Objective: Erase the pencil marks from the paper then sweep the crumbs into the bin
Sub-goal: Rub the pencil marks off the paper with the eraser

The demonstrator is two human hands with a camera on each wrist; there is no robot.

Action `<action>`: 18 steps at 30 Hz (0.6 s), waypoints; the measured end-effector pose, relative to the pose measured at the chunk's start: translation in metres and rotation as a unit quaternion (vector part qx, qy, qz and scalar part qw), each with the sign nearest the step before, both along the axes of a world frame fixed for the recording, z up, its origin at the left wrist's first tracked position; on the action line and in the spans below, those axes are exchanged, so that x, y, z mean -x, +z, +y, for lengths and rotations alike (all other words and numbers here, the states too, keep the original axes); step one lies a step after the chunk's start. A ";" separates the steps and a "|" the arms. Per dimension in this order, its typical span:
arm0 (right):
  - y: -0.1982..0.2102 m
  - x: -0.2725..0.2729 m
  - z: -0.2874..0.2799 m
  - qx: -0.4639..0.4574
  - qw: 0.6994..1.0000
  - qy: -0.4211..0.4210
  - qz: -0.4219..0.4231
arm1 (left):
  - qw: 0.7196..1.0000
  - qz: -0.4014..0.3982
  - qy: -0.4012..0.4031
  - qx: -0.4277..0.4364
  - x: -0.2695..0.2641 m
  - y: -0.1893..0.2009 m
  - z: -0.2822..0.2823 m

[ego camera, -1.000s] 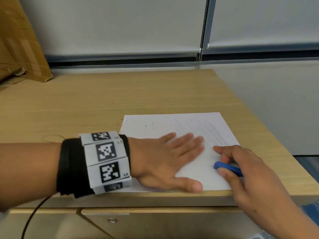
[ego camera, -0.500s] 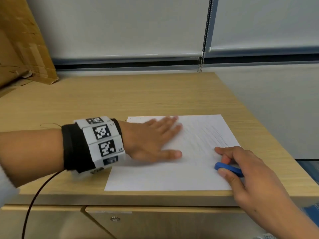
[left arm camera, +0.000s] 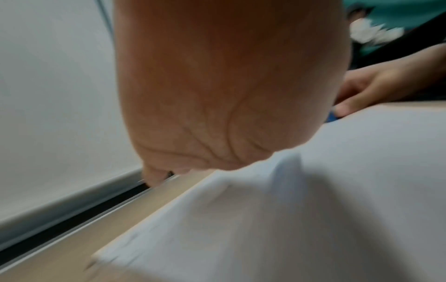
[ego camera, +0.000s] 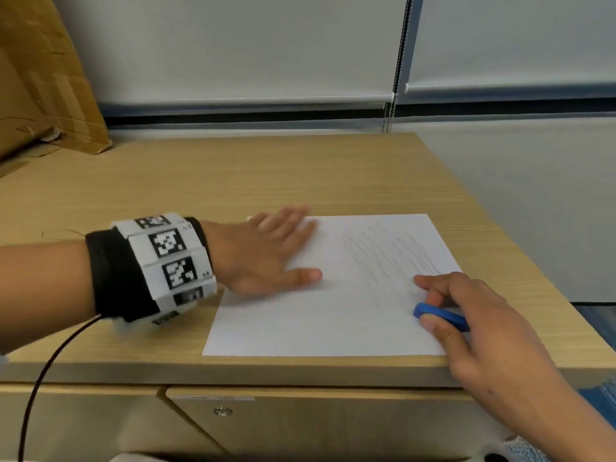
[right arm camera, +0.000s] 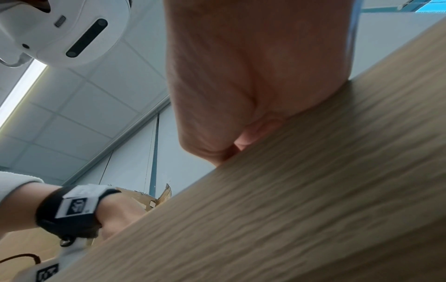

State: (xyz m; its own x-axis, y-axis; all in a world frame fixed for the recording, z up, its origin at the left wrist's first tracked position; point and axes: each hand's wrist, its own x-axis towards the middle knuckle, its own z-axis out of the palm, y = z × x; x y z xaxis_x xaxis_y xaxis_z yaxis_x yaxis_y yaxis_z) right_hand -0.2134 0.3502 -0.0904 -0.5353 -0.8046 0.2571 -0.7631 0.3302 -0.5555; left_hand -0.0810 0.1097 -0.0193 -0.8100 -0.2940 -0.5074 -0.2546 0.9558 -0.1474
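Observation:
A white sheet of paper [ego camera: 333, 311] lies near the front edge of the wooden desk [ego camera: 233, 181], with faint pencil strokes [ego camera: 390, 258] across its right half. My left hand [ego camera: 266, 251] lies flat on the sheet's far left corner, fingers straight and blurred. My right hand [ego camera: 466, 315] pinches a blue eraser [ego camera: 440, 316] between thumb and fingers at the sheet's right edge. In the left wrist view the palm [left arm camera: 229, 95] hovers over the paper [left arm camera: 313, 209]. The right wrist view shows only the heel of my right hand [right arm camera: 241, 76] against the desk edge [right arm camera: 313, 190]. No bin is in view.
Flattened cardboard [ego camera: 43, 81] leans at the back left of the desk. A window blind [ego camera: 233, 45] with a bead cord [ego camera: 396, 78] hangs behind. The desk's right edge [ego camera: 500, 235] drops off beside the paper. A black cable [ego camera: 43, 378] trails from my left wristband.
My left hand has slid from the sheet's near middle up to its far left corner. The right hand with the eraser has stayed where it was.

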 end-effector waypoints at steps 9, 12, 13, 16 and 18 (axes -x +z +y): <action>0.000 0.002 0.000 -0.007 1.000 0.003 0.001 | 0.993 -0.075 0.087 -0.022 -0.015 -0.001 -0.003; 0.001 0.001 -0.001 -0.008 1.000 0.003 0.001 | 0.986 -0.075 0.150 0.018 -0.010 0.007 -0.021; 0.001 0.001 -0.001 -0.008 1.000 0.003 0.000 | 0.987 -0.060 0.145 0.023 -0.006 0.007 -0.021; 0.000 0.002 -0.001 -0.005 1.000 0.003 0.000 | 0.999 -0.003 0.046 -0.012 0.011 0.006 -0.005; 0.000 0.002 -0.001 -0.003 1.000 0.003 -0.002 | 0.999 0.010 -0.028 -0.044 0.023 0.001 0.010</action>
